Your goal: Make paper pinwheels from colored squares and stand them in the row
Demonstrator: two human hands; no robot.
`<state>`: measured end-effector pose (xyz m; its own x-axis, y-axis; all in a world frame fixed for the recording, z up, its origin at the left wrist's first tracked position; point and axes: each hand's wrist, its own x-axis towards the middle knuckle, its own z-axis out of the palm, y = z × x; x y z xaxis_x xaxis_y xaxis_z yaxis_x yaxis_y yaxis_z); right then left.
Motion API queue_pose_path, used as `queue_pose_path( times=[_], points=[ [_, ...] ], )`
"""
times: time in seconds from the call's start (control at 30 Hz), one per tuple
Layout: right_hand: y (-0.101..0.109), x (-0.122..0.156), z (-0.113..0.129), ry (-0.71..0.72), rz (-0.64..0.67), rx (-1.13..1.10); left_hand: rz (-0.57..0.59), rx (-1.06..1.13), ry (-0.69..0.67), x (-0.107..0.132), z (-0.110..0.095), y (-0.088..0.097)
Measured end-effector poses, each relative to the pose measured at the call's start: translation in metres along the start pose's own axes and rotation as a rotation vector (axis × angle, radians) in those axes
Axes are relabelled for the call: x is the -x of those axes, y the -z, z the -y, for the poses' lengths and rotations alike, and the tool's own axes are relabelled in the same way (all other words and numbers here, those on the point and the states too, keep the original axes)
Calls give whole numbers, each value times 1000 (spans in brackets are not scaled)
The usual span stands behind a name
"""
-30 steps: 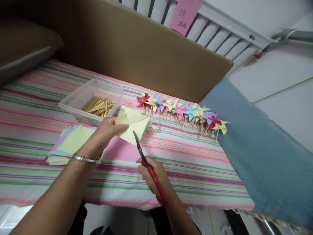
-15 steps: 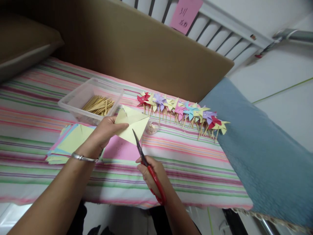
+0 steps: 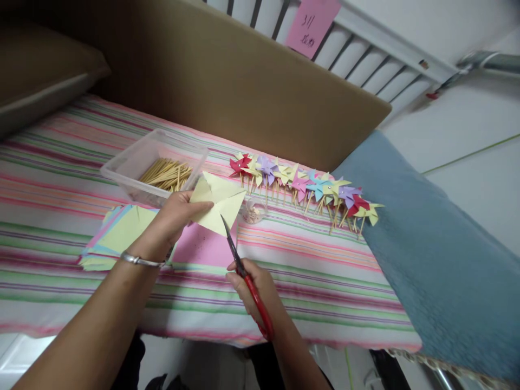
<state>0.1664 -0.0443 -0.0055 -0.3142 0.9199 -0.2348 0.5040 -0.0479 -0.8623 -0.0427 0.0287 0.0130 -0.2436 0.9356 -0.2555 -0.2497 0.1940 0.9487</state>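
Hands [image 3: 176,215] on paper [image 3: 221,208], scissors [image 3: 251,287] (pink note [image 3: 312,27]: "311").

From my remote seat I see a pale yellow paper square [image 3: 227,205], slit inward from its right corner, held tilted just right of the clear box [image 3: 132,181]. Farther right of that box and nearer my camera, red-handled scissors [image 3: 239,264] slant up-left, dark tip overlapping the paper's lower part.

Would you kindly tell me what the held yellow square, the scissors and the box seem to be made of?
Yellow square: matte paper, judging by its thin edges and slit.
Scissors: dark blades, probably metal by their faint sheen; smooth red handles, likely plastic by their even colour.
Box: smooth plastic, it seems, by its cloudy, see-through walls.
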Motion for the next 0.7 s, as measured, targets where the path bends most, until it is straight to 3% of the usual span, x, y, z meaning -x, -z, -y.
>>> queue_pose_path(
  times=[0.1, 0.2, 0.37, 0.47, 0.57, 0.7],
  points=[
    [6, -1, -4, 20, -45, 116, 57, 42, -44, -1, 1, 1],
    [17, -2, -15, 4, -52, 201, 42, 132, -38, -1, 0, 0],
    [33, 3, -24, -88, 84, 145, 36, 149, -31, 0, -2, -1],
    [39, 8, -21, -68, 140, 70, 35, 128, -54, 0, -1, 0],
    [44, 4, -21, -64, -7, -70, 97, 121, -50, 1, 0, -1],
    [50, -12, -21, -16, -340, -381, 319, -52, 62, 9, 2, -9]
  ],
)
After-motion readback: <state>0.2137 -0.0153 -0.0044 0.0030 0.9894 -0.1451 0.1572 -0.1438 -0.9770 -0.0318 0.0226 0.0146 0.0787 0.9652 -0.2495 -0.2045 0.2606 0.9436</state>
